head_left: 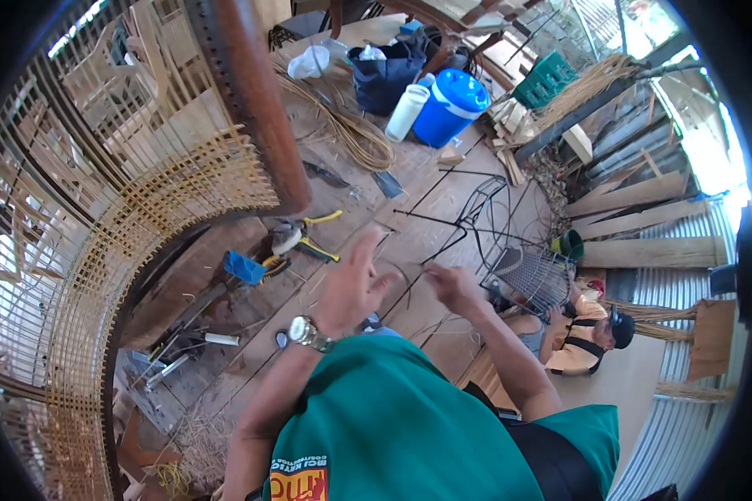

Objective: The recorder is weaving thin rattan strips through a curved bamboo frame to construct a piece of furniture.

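Note:
My left hand (348,288), with a silver watch (309,333) on its wrist, is raised over the floor, its fingers stretched out and the thumb apart. To its right my right hand (455,290) has its fingers curled in a pinch; whatever they hold is too thin to make out. A faint thin strand curves between the two hands. On the left stands a large curved wooden frame (263,108) with a partly woven cane panel (188,179). Neither hand touches it. Pliers with yellow handles (319,250) lie on the floor beyond my left hand.
A coil of cane (368,150), a blue cooler jug (447,113), a white container (407,113) and a dark bag (384,82) lie ahead. A black metal frame (468,219) stands beyond my right hand. At the right a person (583,338) sits by a woven piece (535,278).

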Motion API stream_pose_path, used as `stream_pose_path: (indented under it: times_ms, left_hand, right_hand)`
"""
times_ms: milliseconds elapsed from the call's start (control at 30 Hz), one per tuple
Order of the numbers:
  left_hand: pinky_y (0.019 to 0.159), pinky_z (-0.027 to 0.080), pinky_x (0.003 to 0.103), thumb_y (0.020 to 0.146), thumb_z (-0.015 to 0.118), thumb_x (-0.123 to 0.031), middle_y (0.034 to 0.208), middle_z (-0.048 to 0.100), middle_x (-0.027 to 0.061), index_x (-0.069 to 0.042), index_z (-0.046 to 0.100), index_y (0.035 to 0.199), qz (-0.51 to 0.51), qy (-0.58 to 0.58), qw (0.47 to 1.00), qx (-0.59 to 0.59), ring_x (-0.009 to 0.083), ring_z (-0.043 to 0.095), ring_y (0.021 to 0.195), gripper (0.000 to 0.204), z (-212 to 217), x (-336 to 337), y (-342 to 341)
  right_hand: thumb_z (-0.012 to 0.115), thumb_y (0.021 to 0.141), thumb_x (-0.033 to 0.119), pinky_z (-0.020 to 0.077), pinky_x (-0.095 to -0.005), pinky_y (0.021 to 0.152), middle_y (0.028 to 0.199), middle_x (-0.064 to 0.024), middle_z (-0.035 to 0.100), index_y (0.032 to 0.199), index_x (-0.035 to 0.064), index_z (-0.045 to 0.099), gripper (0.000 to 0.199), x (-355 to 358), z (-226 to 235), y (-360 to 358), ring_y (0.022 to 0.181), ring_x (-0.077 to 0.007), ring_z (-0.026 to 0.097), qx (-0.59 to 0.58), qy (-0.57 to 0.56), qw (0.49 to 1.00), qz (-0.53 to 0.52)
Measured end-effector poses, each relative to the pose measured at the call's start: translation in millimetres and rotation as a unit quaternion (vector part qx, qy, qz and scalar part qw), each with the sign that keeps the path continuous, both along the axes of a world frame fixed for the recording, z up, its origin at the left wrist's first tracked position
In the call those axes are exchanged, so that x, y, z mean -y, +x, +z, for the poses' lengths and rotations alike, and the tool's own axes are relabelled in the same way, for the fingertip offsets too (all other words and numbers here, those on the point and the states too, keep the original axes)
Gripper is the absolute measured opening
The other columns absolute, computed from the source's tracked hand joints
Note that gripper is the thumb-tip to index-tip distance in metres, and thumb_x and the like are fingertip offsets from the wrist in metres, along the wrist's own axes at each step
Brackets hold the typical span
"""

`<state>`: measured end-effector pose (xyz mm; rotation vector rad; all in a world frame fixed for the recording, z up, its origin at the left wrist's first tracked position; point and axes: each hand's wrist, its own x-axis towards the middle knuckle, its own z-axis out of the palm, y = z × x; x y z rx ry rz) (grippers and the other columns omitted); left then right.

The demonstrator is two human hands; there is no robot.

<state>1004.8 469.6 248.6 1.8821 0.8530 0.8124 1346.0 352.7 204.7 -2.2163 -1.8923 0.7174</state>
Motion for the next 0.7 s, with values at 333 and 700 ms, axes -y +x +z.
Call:
stream_pose_path:
  times_ms: [333,700]
  left_hand:
    - [0.086,0.068,0.054,0.123,0.087,-0.021,0.112,0.092,0.0225,-0.005,0.091,0.127,0.002,-0.037,0.997,-0.065,0.0471,0.089,0.102,0.018,-45,106,264]
    - [0.074,0.058,0.045,0.129,0.085,-0.027,0.093,0.083,0.0153,-0.003,0.089,0.129,0.042,-0.088,0.985,-0.144,0.0266,0.076,0.078,0.025,-52,145,438]
  right_hand:
    - [0.092,0.114,0.025,0.0681,-0.0454,0.089,0.109,-0.0167,0.089,0.118,0.0067,0.095,0.019,56,-20,363,0.101,-0.033,0.088,-0.223,0.08,0.971,0.021]
    - [0.103,0.107,0.025,0.0688,-0.0413,0.096,0.108,-0.0116,0.088,0.119,0.0041,0.097,0.025,107,-7,712,0.104,-0.0265,0.086,-0.102,0.113,0.98,-0.126]
